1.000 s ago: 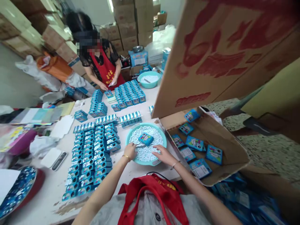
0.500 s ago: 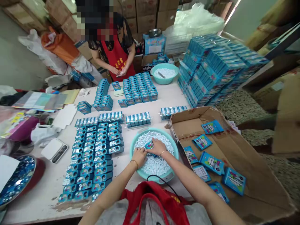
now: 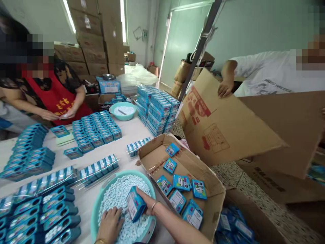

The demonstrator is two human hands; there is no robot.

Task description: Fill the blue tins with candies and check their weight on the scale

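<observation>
Just left of the left hand (image 3: 109, 222), open boxes (image 3: 60, 217) are standing in tight rows on the counter (image 3: 134, 130); a stray forearm could topple them. That hand is resting palm down on the pellets (image 3: 119, 189) in the basin (image 3: 95, 211), fingers loosely bent; whether it is gripping any, I cannot tell. Beside it, the right hand (image 3: 144, 200) is clasping a pack (image 3: 134, 205), tilted, over the pellets; a slack grip could drop it, a rough sweep scatter pellets. Right of the hands, a board (image 3: 233, 132) is leaning near the tray (image 3: 195, 169) and, if slipping, could jolt it.

Beyond the left hand, an apron (image 3: 54, 91) is showing unreadable yellow characters; a carton (image 3: 103, 107), "eishu". The clasped pack's label is showing print too small to read. Far beyond the right hand, a sign (image 3: 145, 35) is reading "24"; rightward, tray packs (image 3: 181, 182) are apparently reading "CARAMELO".
</observation>
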